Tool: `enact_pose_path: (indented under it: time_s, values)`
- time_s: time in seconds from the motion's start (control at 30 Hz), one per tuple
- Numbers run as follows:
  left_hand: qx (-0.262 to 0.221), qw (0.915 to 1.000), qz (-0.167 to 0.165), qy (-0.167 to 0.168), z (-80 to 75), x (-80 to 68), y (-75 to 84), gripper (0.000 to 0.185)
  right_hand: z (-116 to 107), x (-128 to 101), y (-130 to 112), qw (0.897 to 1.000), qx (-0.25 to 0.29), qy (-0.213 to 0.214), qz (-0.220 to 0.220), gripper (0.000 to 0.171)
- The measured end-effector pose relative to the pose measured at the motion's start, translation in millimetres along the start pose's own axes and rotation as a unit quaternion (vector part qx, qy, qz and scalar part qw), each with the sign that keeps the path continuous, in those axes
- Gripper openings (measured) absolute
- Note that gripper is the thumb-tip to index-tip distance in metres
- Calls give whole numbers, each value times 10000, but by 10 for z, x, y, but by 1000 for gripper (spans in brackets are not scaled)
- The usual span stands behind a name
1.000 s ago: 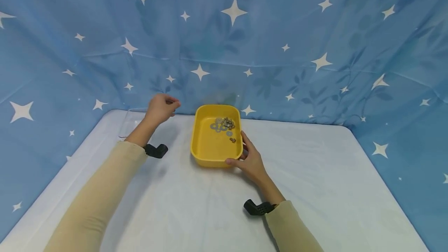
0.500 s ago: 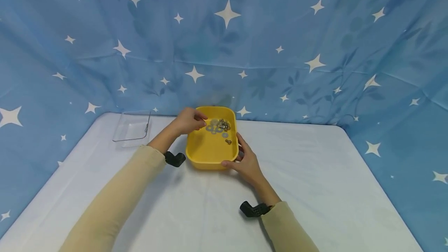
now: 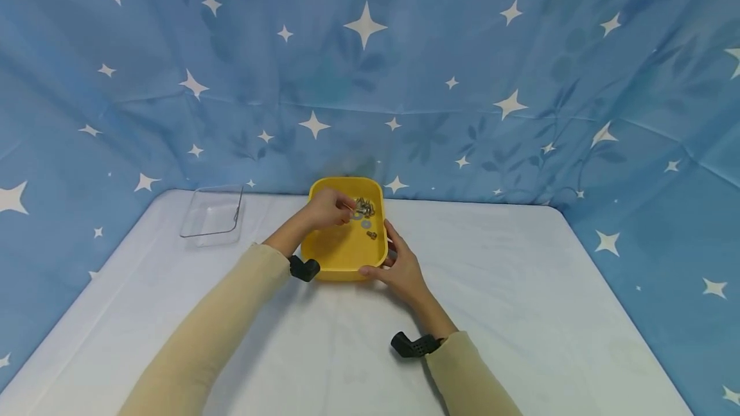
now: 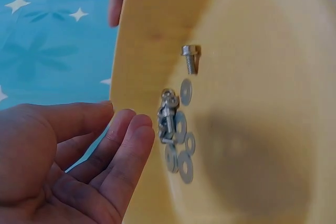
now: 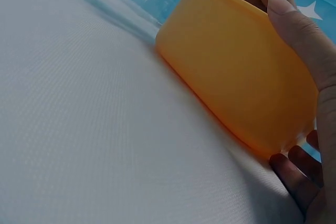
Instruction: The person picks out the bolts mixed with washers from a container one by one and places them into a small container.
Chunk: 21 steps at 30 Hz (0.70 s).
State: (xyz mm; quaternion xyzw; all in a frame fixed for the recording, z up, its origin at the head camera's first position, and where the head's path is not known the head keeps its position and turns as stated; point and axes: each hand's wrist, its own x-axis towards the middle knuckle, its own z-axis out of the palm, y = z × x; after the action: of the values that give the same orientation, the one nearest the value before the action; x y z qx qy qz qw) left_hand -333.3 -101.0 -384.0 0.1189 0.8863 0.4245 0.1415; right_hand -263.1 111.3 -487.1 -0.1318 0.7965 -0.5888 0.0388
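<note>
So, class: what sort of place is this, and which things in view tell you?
Probably a staged recording bench: blue star-printed cloth backdrop, white covered table, yellow plastic tray of metal bolts and washers.

right hand (image 5: 299, 103) holding yellow tray (image 5: 236, 72)

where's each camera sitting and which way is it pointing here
Head: worn on the head, facing forward and down at the table; both sleeved arms show.
Left wrist: at the left hand, looking into the yellow tray at bolts and washers.
Right wrist: low by the right hand, facing the tray's outer wall.
Shared: all three see the tray.
</note>
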Motion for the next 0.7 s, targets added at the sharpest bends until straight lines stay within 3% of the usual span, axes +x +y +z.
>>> enact_pose_path:
  time_s: [0.23,0.4,0.53,0.7]
  values:
    - [21,10000,14,-55,148,72,24,30,10,-15,19,10000,-29,-4,-35,107]
    - [-251,9995,-95,-165,233,127,17,29,-29,-22,6,9998,-16,-179,76,111]
    - [-492,9985,-149,-192,275,147,43,29,-93,-59,-153,9995,26,-295,75,112]
    - [-387,9990,-184,-149,325,171,27,30,-110,-132,-354,9994,-16,-358,2,111]
